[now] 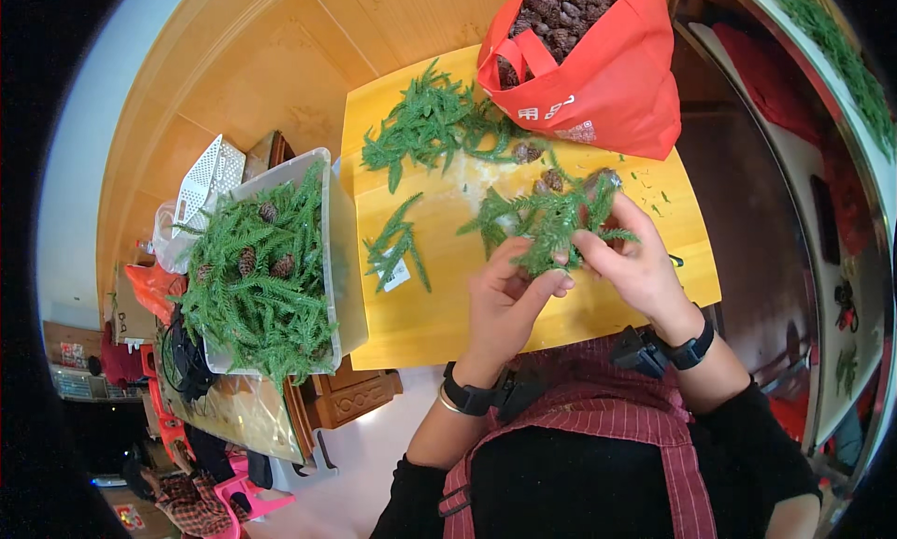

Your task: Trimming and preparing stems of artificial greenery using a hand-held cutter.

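Note:
Over the yellow table [392, 333] my two hands hold a green artificial pine sprig [551, 223] between them. My left hand [509, 305] pinches its lower end with thumb and fingers. My right hand [635, 268] is closed round the sprig's right side, thumb on the needles; some fingers are hidden behind it. A brown pine cone [552, 180] shows at the sprig's upper edge. Farther off, another pine cone [528, 152] lies by a pile of loose green sprigs [425, 123]. One separate sprig [400, 245] rests left of my hands, partly over a small white paper.
A red bag [607, 91] full of pine cones stands at the table's far right. Left of the table, a clear plastic bin [348, 287] is heaped with sprigs and some cones. Behind it sits a white perforated basket [220, 175]. Green needle scraps lie near the bag.

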The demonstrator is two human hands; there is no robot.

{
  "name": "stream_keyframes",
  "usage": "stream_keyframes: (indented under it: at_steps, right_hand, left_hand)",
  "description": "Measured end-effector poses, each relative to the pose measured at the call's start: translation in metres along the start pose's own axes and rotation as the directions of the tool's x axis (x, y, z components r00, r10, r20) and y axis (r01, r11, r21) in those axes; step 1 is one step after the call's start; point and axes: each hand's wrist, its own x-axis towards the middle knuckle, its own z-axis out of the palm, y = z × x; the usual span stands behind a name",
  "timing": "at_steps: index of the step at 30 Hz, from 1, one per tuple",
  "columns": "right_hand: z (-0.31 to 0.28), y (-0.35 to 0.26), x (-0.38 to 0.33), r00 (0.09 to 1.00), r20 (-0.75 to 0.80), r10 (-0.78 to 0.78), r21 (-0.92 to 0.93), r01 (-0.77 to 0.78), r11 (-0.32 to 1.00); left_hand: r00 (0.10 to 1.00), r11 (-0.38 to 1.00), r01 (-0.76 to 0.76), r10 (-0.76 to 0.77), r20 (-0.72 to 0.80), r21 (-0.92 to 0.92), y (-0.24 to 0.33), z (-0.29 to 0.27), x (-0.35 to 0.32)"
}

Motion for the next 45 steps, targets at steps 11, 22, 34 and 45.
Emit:
stream_keyframes:
  at_steps: [11, 22, 34, 45]
  right_hand:
    - [-0.007, 0.006, 0.000, 0.990, 0.029, 0.138, 0.084, -0.140, 0.987]
    - [-0.084, 0.045, -0.040, 0.997, 0.071, 0.019, -0.973, 0.065, 0.222]
    - [-0.095, 0.041, -0.052, 0.984, 0.063, 0.167, -0.664, -0.083, 0.743]
    - [-0.065, 0.028, -0.070, 0.885, 0.379, 0.271, -0.099, -0.252, 0.963]
  left_hand:
    - [0.999, 0.996, -0.045, 0.046, 0.018, -0.079, -0.007, -0.007, 0.003]
    - [0.998, 0.984, -0.034, 0.025, -0.051, -0.174, -0.004, -0.008, 0.007]
    - [0.892, 0.723, -0.366, 0.452, -0.001, 0.586, 0.016, -0.017, 0.006]
    - [0.640, 0.195, -0.653, 0.659, 0.395, 0.732, 0.028, -0.021, 0.005]
